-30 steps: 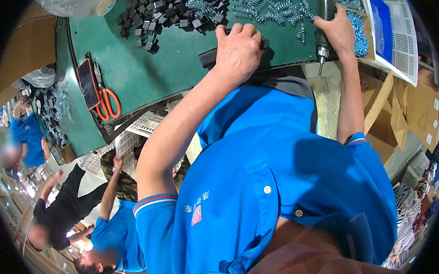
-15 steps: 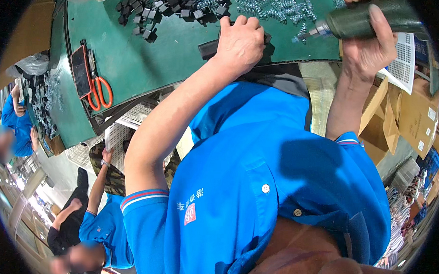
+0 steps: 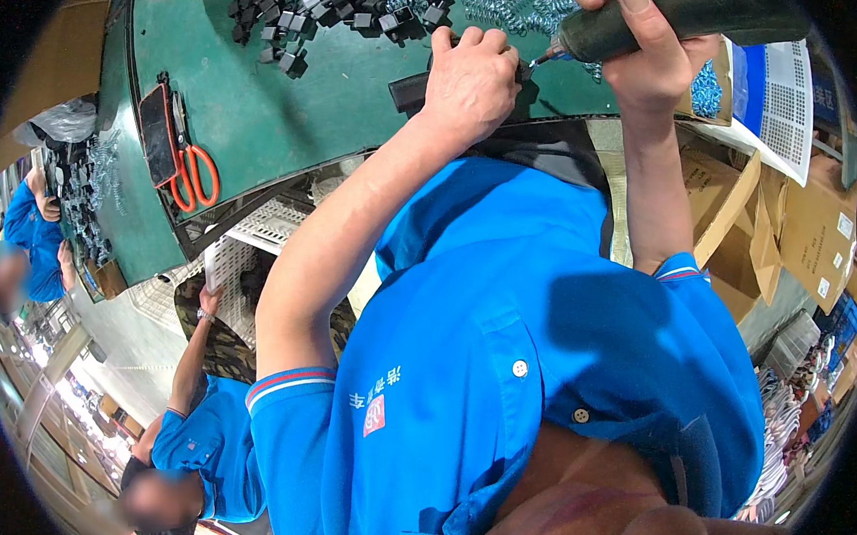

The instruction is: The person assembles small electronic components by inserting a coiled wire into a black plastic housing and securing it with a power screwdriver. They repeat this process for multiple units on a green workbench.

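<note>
My left hand (image 3: 472, 86) is closed around a black block-like part (image 3: 408, 93) near the front edge of the green table. Most of that part is hidden under my fingers. A dark green power screwdriver (image 3: 696, 11) lies in my right hand (image 3: 652, 47), fingers wrapped round its body. Its bit points left, and the tip sits close beside my left fingers at the part's right end. Whether the tip touches the part I cannot tell. Beyond my hands are a heap of small black caps (image 3: 338, 11) and a pile of bluish metal springs (image 3: 512, 6).
Orange-handled scissors (image 3: 194, 173) and a dark, red-edged flat object (image 3: 158, 136) lie on the green table (image 3: 238, 142) at left. Cardboard boxes (image 3: 809, 218) and a white perforated tray (image 3: 783, 104) stand at right. Co-workers in blue shirts (image 3: 215, 443) are at left.
My right hand has moved left with the power screwdriver, bringing its bit from over the springs to beside my left hand. My left hand stays nearly in place on the black part.
</note>
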{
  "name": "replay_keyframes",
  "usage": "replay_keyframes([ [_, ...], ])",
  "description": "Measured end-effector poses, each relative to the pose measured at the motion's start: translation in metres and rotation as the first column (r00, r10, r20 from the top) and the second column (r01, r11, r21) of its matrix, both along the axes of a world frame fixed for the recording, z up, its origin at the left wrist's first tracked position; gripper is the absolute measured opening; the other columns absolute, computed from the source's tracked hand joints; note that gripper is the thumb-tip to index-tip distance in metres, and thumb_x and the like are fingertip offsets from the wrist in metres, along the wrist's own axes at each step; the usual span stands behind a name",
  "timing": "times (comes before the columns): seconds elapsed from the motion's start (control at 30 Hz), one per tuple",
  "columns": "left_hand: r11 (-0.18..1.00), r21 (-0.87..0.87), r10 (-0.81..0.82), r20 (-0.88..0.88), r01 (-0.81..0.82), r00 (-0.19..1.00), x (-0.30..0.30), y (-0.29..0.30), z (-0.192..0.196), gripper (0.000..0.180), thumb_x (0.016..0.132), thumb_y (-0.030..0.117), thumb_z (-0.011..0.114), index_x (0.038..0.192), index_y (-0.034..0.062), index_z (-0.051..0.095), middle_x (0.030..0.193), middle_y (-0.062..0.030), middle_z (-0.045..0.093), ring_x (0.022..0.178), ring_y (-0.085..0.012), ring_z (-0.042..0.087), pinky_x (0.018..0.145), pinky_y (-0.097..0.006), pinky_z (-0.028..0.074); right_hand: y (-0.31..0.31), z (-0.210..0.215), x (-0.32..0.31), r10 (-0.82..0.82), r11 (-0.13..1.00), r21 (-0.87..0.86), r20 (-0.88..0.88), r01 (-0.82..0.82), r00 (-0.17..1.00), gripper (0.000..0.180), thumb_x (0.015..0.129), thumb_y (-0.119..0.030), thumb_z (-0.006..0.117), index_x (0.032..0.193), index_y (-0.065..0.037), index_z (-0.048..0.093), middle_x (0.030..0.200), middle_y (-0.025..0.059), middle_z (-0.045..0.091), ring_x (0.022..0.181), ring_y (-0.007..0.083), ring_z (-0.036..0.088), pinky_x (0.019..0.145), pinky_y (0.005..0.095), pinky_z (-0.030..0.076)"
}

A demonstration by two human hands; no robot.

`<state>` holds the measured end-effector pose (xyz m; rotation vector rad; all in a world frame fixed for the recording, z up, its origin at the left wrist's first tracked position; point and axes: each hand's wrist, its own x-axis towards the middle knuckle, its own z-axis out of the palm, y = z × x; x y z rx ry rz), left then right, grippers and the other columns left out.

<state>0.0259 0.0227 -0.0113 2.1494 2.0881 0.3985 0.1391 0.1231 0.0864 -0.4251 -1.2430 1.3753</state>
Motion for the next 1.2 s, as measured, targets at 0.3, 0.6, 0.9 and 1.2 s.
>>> replay_keyframes([
  [0.3, 1.000, 0.008, -0.008, 0.033, 0.008, 0.999, -0.001, -0.002, 0.000, 0.026, 0.075, 0.028, 0.074, 0.094, 0.0119, 0.065, 0.095, -0.0039, 0.057, 0.098, -0.0238, 0.056, 0.088, -0.046, 0.036, -0.006, -0.005, -0.008, 0.018, 1.000, -0.020, -0.006, -0.018, 1.000, 0.038, 0.079, -0.005, 0.063, 0.114, 0.004, 0.050, 0.081, 0.0102, 0.058, 0.068, 0.0199, 0.059, 0.065, 0.0314, 0.050],
  [0.6, 0.997, 0.076, -0.001, 0.043, -0.003, 0.999, -0.002, 0.000, -0.004, 0.021, 0.072, 0.025, 0.073, 0.087, 0.0110, 0.068, 0.091, -0.0039, 0.059, 0.095, -0.0235, 0.057, 0.088, -0.047, 0.035, -0.015, -0.037, -0.008, 0.066, 0.995, 0.065, 0.149, -0.077, 0.987, 0.043, 0.079, 0.014, 0.055, 0.117, -0.003, 0.046, 0.084, 0.0079, 0.056, 0.071, 0.0157, 0.057, 0.063, 0.0302, 0.049],
  [0.9, 0.996, 0.090, 0.002, 0.072, -0.008, 0.997, -0.001, -0.003, -0.007, 0.018, 0.072, 0.024, 0.072, 0.084, 0.0111, 0.068, 0.090, -0.0037, 0.060, 0.094, -0.0229, 0.057, 0.086, -0.046, 0.035, -0.007, -0.062, -0.001, 0.403, 0.906, 0.126, 0.039, -0.404, 0.915, 0.038, 0.078, 0.005, 0.064, 0.113, -0.002, 0.052, 0.091, 0.0122, 0.063, 0.076, 0.0217, 0.062, 0.071, 0.0327, 0.051],
  [1.2, 0.998, 0.059, -0.043, 0.076, 0.039, 0.996, -0.005, -0.004, 0.001, 0.028, 0.071, 0.023, 0.075, 0.095, 0.0108, 0.066, 0.092, -0.0051, 0.057, 0.097, -0.0250, 0.055, 0.088, -0.047, 0.035, 0.017, -0.025, 0.009, 0.530, 0.825, 0.092, 0.216, -0.558, 0.820, 0.057, 0.078, -0.011, 0.067, 0.128, 0.006, 0.047, 0.088, 0.0089, 0.061, 0.076, 0.0177, 0.061, 0.069, 0.0301, 0.050],
])
